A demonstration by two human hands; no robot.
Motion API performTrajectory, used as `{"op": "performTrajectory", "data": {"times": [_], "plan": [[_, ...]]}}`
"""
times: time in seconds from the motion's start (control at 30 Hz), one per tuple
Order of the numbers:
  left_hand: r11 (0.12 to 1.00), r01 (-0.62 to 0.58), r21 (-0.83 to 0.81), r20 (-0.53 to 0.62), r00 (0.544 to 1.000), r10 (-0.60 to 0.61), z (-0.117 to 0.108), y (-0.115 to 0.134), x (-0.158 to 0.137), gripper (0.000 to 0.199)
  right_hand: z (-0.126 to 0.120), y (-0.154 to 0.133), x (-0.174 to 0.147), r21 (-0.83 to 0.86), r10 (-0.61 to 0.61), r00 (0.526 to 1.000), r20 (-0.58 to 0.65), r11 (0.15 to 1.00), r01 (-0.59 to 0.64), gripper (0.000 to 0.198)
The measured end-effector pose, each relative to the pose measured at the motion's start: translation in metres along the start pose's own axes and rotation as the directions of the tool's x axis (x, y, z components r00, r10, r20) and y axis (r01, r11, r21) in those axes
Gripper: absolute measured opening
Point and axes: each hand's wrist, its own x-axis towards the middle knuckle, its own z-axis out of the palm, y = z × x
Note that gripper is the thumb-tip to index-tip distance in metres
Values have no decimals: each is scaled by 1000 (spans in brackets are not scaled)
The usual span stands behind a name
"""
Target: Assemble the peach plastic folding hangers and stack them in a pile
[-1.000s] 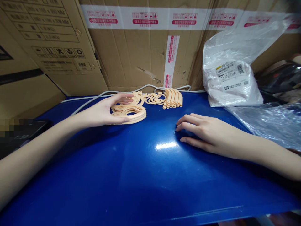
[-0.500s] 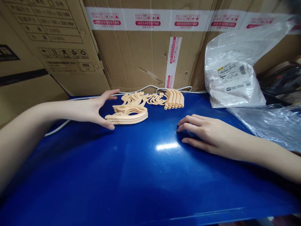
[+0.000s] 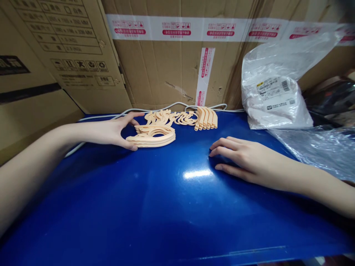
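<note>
A stack of curved, cream-coloured plastic pieces (image 3: 155,141) lies flat on the blue table, possibly folding hanger parts. Around its left end my left hand (image 3: 118,132) is open, the thumb at the near side and the other fingers spread behind. Whether the thumb presses on the stack I cannot tell. Just beyond lie wavy cream pieces (image 3: 159,117) and looped, hook-like ones (image 3: 185,118). To their right sits a row of curved, tube-ended pieces (image 3: 206,119). My right hand (image 3: 238,157) rests on the table surface, fingers loosely bent and apart, with nothing held.
Cardboard boxes (image 3: 161,70) wall off the back and left of the blue table (image 3: 166,207). A white cable (image 3: 177,104) runs along the rear edge. At the back right stand a white plastic bag with a label (image 3: 277,107) and crumpled clear plastic film (image 3: 310,147).
My left hand has shifted slightly right, closer around the left end of the stack. The view has tilted a little; my right hand stays in place.
</note>
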Motion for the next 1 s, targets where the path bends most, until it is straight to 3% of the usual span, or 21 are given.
{"op": "performTrajectory", "data": {"times": [0.23, 0.43, 0.63, 1.0], "plan": [[1000, -24, 9, -6, 1000, 24, 5, -13, 6, 107, 1, 1, -1, -23, 0, 1000, 19, 1000, 1, 32], [999, 8, -43, -18, 1000, -9, 4, -5, 5, 107, 0, 0, -1, -30, 3, 1000, 24, 1000, -3, 33], [1000, 20, 15, 12, 1000, -20, 2, 5, 0, 102, -1, 0, -1, -17, 11, 1000, 17, 1000, -10, 32], [993, 67, 96, 82, 994, -75, 1, -4, 9, 103, 0, 0, -1, -42, 1, 1000, 7, 999, 0, 32]]}}
